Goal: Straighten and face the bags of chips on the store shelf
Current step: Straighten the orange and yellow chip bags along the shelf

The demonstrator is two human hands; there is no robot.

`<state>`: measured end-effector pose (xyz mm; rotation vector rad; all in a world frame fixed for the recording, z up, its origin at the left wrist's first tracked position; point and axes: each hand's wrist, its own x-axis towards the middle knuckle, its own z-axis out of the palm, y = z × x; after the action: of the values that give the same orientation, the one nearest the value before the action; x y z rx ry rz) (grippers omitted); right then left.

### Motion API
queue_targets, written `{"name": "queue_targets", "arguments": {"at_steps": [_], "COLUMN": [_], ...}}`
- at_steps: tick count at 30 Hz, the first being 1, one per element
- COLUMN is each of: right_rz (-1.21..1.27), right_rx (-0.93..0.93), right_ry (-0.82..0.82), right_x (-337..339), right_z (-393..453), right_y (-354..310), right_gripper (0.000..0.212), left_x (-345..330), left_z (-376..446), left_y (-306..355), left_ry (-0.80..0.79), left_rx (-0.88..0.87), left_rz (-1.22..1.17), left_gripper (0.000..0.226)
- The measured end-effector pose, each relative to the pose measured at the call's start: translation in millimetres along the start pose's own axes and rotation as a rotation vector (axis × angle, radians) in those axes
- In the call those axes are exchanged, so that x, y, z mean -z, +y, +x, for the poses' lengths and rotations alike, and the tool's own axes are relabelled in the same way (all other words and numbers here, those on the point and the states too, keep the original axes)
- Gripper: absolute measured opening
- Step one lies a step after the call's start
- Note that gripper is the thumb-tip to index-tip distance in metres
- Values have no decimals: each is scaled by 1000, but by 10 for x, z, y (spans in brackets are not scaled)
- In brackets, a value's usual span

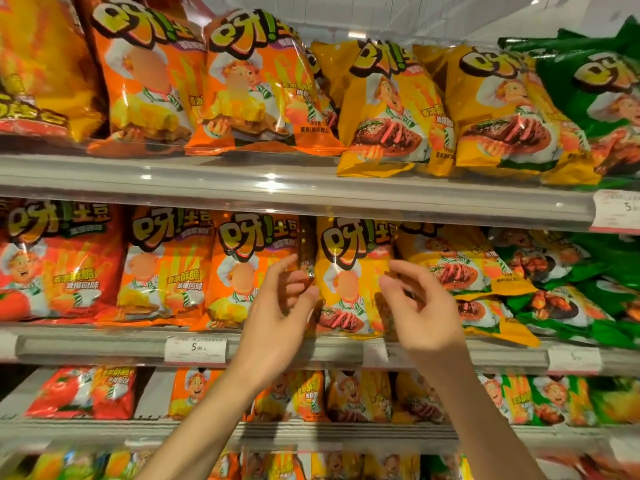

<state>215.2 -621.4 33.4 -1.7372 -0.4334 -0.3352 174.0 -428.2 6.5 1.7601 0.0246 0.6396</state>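
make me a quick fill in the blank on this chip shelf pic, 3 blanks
Both hands frame an upright bag coloured ____.
Just left of the left hand stands an ____ bag.
The bags at the far right of that shelf are ____.

Missing words: yellow; orange; green

Grey shelf point(104, 351) carries upright chip bags point(166, 268), price tags point(195, 349).

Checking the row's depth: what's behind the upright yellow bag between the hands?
Nothing shows behind the yellow bag; its front hides the row. Tilted yellow bags lie to its right.
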Motion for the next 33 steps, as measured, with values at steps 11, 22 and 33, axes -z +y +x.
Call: {"name": "queue_targets", "arguments": {"at_steps": [11, 22, 33], "right_rz": [-62, -109, -233], "right_rx": [-260, -161, 40], "right_ry": [28, 41, 88], "right_x": [405, 1158, 1992], "right_z": [-552, -311, 271], "right_y": [478, 612, 657], "right_gripper": [13, 15, 15], "left_x": [-24, -620, -1594], "left_z": [-492, -487, -185], "left_y": [-344, -59, 443], "left_ry": [-41, 16, 77], "left_rx": [239, 155, 76], "left_rz": [-246, -136, 213], "left_gripper": [41, 25, 52]}}
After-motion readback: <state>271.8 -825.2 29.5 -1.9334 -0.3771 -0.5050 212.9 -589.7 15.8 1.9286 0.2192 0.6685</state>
